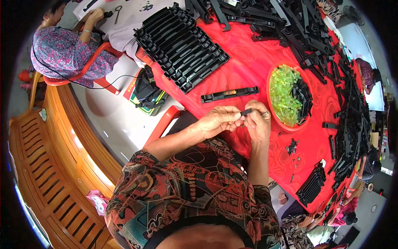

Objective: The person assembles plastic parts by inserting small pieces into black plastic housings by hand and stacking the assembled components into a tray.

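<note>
Both my hands meet over the near edge of the red-covered table, their fingertips pinching one small black plastic piece [246, 112]. My left hand [223, 120] grips its left end between thumb and fingers. My right hand [258, 123] closes on it from the other side, partly hiding it. Just beyond my hands lies a long black plastic bar [229, 94] with a small yellowish strip in its middle. To the right of my right hand stands an orange-red bowl [284, 127], filled with yellow-green clear pieces [283, 93] and small black pieces [302, 99].
A neat row of black bars [182, 47] lies at the far left. Loose black bars [286, 25] pile up along the far and right sides. Tiny dark parts [292, 146] are scattered right of me. A person [74, 50] sits at left; others work at right. A wooden bench [62, 178] stands left.
</note>
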The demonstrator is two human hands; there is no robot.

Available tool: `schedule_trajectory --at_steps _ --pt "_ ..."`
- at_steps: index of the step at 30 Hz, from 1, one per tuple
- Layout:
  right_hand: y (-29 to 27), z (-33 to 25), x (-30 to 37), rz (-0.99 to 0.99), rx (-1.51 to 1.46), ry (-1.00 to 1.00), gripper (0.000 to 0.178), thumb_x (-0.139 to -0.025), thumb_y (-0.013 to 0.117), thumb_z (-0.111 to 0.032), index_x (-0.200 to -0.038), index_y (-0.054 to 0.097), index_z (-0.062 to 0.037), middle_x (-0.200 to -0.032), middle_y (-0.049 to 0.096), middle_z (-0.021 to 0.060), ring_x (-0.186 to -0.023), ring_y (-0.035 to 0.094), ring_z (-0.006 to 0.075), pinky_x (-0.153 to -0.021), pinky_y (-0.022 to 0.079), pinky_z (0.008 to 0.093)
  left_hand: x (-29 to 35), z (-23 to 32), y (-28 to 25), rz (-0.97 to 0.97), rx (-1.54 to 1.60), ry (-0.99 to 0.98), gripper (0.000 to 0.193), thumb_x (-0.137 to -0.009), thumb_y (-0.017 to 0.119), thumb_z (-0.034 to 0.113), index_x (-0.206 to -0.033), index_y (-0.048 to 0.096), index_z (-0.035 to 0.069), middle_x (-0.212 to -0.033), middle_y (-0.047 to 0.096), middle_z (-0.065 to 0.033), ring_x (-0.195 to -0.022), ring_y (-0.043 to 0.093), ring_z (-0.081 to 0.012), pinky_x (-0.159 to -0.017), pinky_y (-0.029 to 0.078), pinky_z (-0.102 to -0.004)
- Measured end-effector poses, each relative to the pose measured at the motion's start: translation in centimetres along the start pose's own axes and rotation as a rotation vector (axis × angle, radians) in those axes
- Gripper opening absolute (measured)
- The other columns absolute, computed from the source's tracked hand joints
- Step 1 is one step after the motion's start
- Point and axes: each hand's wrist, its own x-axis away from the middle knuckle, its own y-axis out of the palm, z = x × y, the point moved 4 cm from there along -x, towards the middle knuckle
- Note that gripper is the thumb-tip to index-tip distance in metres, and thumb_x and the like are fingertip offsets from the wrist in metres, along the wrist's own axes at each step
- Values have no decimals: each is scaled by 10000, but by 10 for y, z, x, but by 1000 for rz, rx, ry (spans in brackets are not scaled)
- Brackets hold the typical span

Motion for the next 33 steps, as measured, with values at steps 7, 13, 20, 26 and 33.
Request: schedule_trajectory --at_steps 7,13,20,26,33 --pt "-2 -1 6 241 172 3 121 -864 630 -52 -949 593 25 -689 531 2 -474 361 18 -429 277 178 4 6 -11 309 -452 258 114 -890 638 167 -900 646 54 -766 627 -10 -697 555 -71 -650 443 -219" --pt "-9 2 9 390 651 6 97 -818 681 -23 -889 615 -25 -750 563 -44 -627 432 7 -553 349 174 5 5 -14 359 -593 286 90 -884 638 127 -868 647 38 -731 612 3 -679 525 -63 -637 431 -222" --pt "-10 10 5 399 670 143 67 -821 684 -38 -841 621 -27 -758 577 -38 -671 468 38 -627 393 201 9 6 -20 378 -724 278 99 -890 631 118 -881 651 21 -723 604 11 -681 520 -56 -639 433 -224" --pt "-12 9 -9 454 675 146 63 -820 683 -34 -818 623 -12 -739 571 -35 -671 469 38 -625 399 204 26 27 -8 543 -1255 619 146 -835 663 110 -937 642 8 -767 607 -47 -702 556 -162 -644 451 -290" --pt "-27 25 -42 470 755 -112 88 -795 691 -4 -746 619 4 -638 499 -60 -569 384 20 -497 308 201 33 44 -6 634 -2012 950 292 -685 708 73 -963 635 21 -1035 542 -118 -880 515 -293 -739 431 -392"
